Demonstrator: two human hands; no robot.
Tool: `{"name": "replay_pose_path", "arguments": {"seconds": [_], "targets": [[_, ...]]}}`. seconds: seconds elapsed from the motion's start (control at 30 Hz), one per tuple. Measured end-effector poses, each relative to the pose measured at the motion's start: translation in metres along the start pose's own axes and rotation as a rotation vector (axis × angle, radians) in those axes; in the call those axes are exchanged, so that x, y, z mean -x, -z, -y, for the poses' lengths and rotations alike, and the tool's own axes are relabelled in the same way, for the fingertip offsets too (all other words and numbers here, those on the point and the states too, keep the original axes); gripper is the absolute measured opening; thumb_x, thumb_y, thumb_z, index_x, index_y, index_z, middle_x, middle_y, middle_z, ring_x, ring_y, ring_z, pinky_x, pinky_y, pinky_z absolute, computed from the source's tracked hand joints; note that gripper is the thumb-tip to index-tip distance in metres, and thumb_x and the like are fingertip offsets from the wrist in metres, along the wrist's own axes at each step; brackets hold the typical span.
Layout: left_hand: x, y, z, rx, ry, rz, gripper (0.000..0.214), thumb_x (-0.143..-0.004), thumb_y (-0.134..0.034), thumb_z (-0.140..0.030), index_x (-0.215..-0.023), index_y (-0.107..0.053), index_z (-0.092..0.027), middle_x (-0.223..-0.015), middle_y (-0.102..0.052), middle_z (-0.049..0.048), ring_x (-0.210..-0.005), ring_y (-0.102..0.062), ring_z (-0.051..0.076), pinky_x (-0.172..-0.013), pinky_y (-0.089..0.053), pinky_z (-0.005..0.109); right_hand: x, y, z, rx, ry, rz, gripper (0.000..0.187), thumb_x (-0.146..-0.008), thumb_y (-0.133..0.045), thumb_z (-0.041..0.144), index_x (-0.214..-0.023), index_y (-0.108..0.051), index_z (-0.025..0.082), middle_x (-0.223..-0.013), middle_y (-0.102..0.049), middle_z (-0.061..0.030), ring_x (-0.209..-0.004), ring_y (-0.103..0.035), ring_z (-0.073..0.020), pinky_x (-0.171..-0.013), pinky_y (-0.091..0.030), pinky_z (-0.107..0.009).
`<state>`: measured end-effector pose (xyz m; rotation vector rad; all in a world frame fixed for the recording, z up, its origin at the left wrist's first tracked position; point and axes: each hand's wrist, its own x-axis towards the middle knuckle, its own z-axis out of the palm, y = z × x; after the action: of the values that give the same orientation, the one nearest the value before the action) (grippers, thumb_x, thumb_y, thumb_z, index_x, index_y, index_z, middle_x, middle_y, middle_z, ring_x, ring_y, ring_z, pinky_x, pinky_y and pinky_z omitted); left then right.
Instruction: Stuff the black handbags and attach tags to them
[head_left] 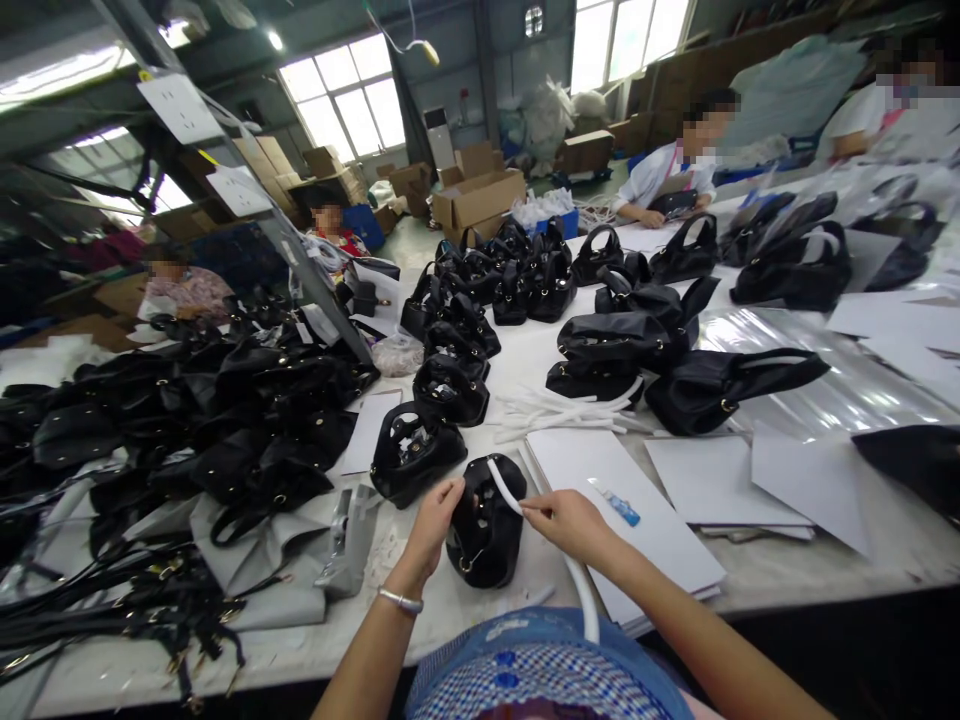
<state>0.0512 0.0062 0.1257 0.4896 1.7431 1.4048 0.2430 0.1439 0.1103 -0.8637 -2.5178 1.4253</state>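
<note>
A small black handbag (491,555) stands at the table's front edge, between my two hands. My left hand (437,515) is closed on the left side of this bag, with part of the fingers hidden behind it. My right hand (562,518) pinches the lower end of a white foam tube (507,490) that curves over the top of the bag. Just behind stands another black handbag (416,455) with its handle upright. A second white tube (583,595) hangs below my right forearm, against the apron.
White tubes (559,410) lie piled beyond a stack of white card (600,500), on which a small blue-labelled tube (622,508) rests. Black bags (225,400) heap on the left, above loose straps (187,620). More bags (630,340) stand back right. Co-workers sit farther off.
</note>
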Motion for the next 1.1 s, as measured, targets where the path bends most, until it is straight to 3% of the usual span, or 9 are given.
{"name": "replay_pose_path", "arguments": {"seconds": [0.17, 0.37, 0.47, 0.57, 0.67, 0.77, 0.83, 0.97, 1.1], "targets": [[0.000, 0.004, 0.005, 0.008, 0.042, -0.010, 0.041, -0.075, -0.066, -0.052, -0.096, -0.069, -0.017, -0.090, -0.069, 0.0043, -0.079, -0.059, 0.016, -0.068, -0.042, 0.024, 0.018, 0.011, 0.007, 0.183, 0.029, -0.040, 0.027, -0.085, -0.053, 0.036, -0.098, -0.076, 0.031, -0.093, -0.076, -0.0025, -0.086, -0.069, -0.0229, -0.071, -0.045, -0.028], [-0.007, 0.003, 0.010, -0.023, 0.120, 0.115, 0.042, -0.069, -0.074, -0.047, -0.098, -0.071, -0.016, -0.082, -0.071, 0.0063, -0.072, -0.062, 0.017, -0.064, -0.042, 0.025, -0.008, -0.023, 0.018, 0.264, 0.033, -0.122, 0.034, -0.087, -0.053, 0.039, -0.114, -0.069, 0.028, -0.103, -0.072, -0.0070, -0.093, -0.065, -0.0241, -0.077, -0.046, -0.030], [-0.014, 0.006, 0.011, -0.035, 0.126, 0.224, 0.040, -0.069, -0.076, -0.043, -0.097, -0.072, -0.016, -0.078, -0.071, 0.0064, -0.071, -0.063, 0.018, -0.064, -0.043, 0.025, -0.024, -0.042, 0.024, 0.088, 0.059, -0.212, 0.036, -0.086, -0.056, 0.040, -0.115, -0.068, 0.023, -0.103, -0.071, -0.0079, -0.093, -0.063, -0.0221, -0.081, -0.045, -0.030], [-0.020, 0.010, 0.010, -0.023, 0.107, 0.296, 0.042, -0.067, -0.078, -0.040, -0.101, -0.071, -0.015, -0.080, -0.072, 0.0072, -0.072, -0.063, 0.018, -0.063, -0.043, 0.025, -0.030, -0.057, 0.027, -0.262, 0.020, -0.220, 0.040, -0.084, -0.059, 0.044, -0.115, -0.067, 0.019, -0.087, -0.071, -0.0053, -0.079, -0.062, -0.0180, -0.073, -0.045, -0.028], [-0.022, 0.012, 0.010, -0.010, 0.105, 0.314, 0.046, -0.066, -0.079, -0.040, -0.103, -0.071, -0.014, -0.083, -0.072, 0.0084, -0.073, -0.063, 0.019, -0.064, -0.044, 0.026, -0.028, -0.068, 0.025, -0.741, -0.089, -0.081, 0.051, -0.083, -0.060, 0.047, -0.124, -0.059, 0.017, -0.082, -0.069, -0.0035, -0.068, -0.059, -0.0134, -0.061, -0.043, -0.024], [-0.022, 0.013, 0.011, -0.018, 0.101, 0.330, 0.046, -0.067, -0.078, -0.042, -0.103, -0.071, -0.014, -0.083, -0.072, 0.0093, -0.073, -0.063, 0.020, -0.065, -0.045, 0.027, -0.024, -0.075, 0.022, -1.087, -0.098, 0.047, 0.059, -0.078, -0.068, 0.042, -0.130, -0.053, 0.018, -0.091, -0.069, -0.0039, -0.073, -0.061, -0.0116, -0.061, -0.043, -0.022], [-0.022, 0.013, 0.012, -0.032, 0.105, 0.318, 0.045, -0.069, -0.077, -0.044, -0.102, -0.071, -0.013, -0.084, -0.072, 0.0096, -0.074, -0.064, 0.020, -0.065, -0.045, 0.027, -0.024, -0.076, 0.021, -1.129, -0.099, 0.025, 0.063, -0.073, -0.073, 0.037, -0.129, -0.053, 0.017, -0.094, -0.069, -0.0043, -0.078, -0.063, -0.0129, -0.065, -0.045, -0.023], [-0.020, 0.014, 0.014, -0.017, 0.125, 0.230, 0.051, -0.077, -0.067, -0.053, -0.108, -0.068, -0.014, -0.087, -0.073, 0.0102, -0.078, -0.065, 0.021, -0.066, -0.047, 0.028, -0.031, -0.077, 0.017, -1.077, -0.100, -0.152, 0.069, -0.067, -0.077, 0.037, -0.126, -0.047, 0.016, -0.084, -0.071, -0.0032, -0.079, -0.068, -0.0178, -0.073, -0.050, -0.029], [-0.014, 0.013, 0.011, 0.025, 0.108, 0.193, 0.065, -0.083, -0.047, -0.066, -0.115, -0.065, -0.012, -0.098, -0.072, 0.0146, -0.089, -0.066, 0.026, -0.075, -0.050, 0.035, -0.044, -0.084, 0.011, -0.869, -0.088, -0.229, 0.053, -0.064, -0.077, 0.033, -0.108, -0.051, 0.018, -0.077, -0.071, -0.0017, -0.068, -0.068, -0.0176, -0.062, -0.050, -0.026]]}}
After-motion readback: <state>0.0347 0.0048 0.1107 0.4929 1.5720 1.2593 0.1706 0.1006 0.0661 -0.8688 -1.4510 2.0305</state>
